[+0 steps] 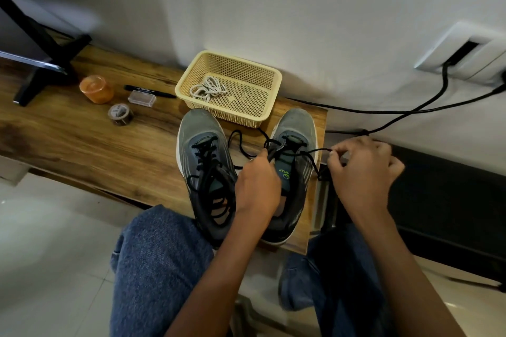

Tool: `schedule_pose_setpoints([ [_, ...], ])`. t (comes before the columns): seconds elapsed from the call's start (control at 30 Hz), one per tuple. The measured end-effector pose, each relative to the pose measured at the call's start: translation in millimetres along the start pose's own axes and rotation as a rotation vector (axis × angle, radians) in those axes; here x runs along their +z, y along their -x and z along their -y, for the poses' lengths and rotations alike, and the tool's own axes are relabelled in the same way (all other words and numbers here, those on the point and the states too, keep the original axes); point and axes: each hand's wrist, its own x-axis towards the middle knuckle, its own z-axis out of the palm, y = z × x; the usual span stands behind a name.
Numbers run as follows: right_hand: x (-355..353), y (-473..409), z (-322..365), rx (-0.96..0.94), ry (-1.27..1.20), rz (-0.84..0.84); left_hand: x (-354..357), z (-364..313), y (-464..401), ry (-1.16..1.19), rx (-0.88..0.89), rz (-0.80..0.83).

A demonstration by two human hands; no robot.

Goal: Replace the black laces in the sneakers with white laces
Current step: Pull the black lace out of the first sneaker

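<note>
Your left hand (257,180) rests on the right sneaker (290,172) at the surface's (82,139) right end, near its front edge, fingers curled and pinching the black lace (273,145) near the lower eyelets, while your right hand (364,169), just past the right edge, pinches the same lace's other strand pulled sideways. Just beside it to the left stands the left sneaker (205,161), its black lace loosened but threaded. Behind both, against the back edge, the yellow basket (271,82) holds the white laces (208,89).
</note>
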Motion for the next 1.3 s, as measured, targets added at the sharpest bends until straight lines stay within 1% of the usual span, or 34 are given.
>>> schedule_pose_setpoints([
  [0.03,-0.1,-0.1,2.5,-0.010,0.004,0.062,0.3,0.3,-0.1,-0.005,0.002,0.003],
  [0.1,0.9,0.7,10.2,-0.085,0.001,0.132,0.5,0.0,0.1,-0.016,0.008,0.005],
  [0.2,7.3,2.7,26.5,-0.209,0.052,0.183,0.4,-0.4,-0.1,-0.030,0.021,0.003],
  [0.33,18.1,0.7,40.7,-0.257,0.141,0.229,-0.1,0.4,-0.4,-0.019,0.022,0.024],
  [0.43,25.1,0.5,41.8,-0.279,0.146,0.213,-0.8,0.1,-0.1,-0.020,0.020,0.025],
  [0.57,29.1,2.1,38.7,-0.307,0.065,0.098,-0.4,-1.2,0.1,-0.024,0.001,0.019],
  [0.7,19.0,4.3,32.1,-0.262,-0.059,-0.024,-1.1,-0.3,-1.2,-0.019,-0.024,-0.017],
  [0.83,-10.5,-4.9,11.0,-0.084,-0.256,-0.223,-3.2,0.4,-2.6,0.000,-0.064,-0.036],
  [0.9,-19.3,-12.4,-2.9,-0.045,-0.329,-0.274,-3.2,-0.6,-1.2,0.006,-0.070,-0.027],
  [0.97,-20.6,-16.7,-11.2,-0.045,-0.397,-0.246,-3.6,-1.4,0.1,0.022,-0.069,-0.023],
  [1.03,-17.7,-15.3,-12.9,-0.044,-0.444,-0.178,-3.6,-2.0,0.7,0.040,-0.060,-0.024],
  [1.13,-6.9,-7.9,-11.1,-0.031,-0.447,-0.096,-3.2,-1.4,0.3,0.061,-0.033,-0.031],
  [1.3,18.9,0.3,-10.1,0.025,-0.419,-0.032,-4.1,-0.2,1.9,0.032,0.045,-0.103],
])
